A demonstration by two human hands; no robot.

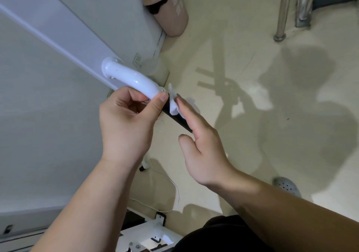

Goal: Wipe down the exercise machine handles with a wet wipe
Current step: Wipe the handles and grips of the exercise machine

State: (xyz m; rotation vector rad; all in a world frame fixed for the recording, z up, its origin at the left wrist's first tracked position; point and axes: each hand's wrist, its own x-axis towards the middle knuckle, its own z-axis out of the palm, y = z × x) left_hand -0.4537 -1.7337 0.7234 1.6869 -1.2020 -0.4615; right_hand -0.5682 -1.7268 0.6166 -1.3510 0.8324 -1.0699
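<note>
A white curved handle tube sticks out from the machine's white frame and ends in a black grip. A white wet wipe is wrapped around the top of the black grip. My left hand pinches the tube where white meets black, thumb on top. My right hand presses the wipe against the grip with its fingertips, the other fingers spread.
The machine's white panel fills the left. Its base with brackets and a white cable lie below. A beige bin and metal legs stand on the cream floor. A grey shoe shows at right.
</note>
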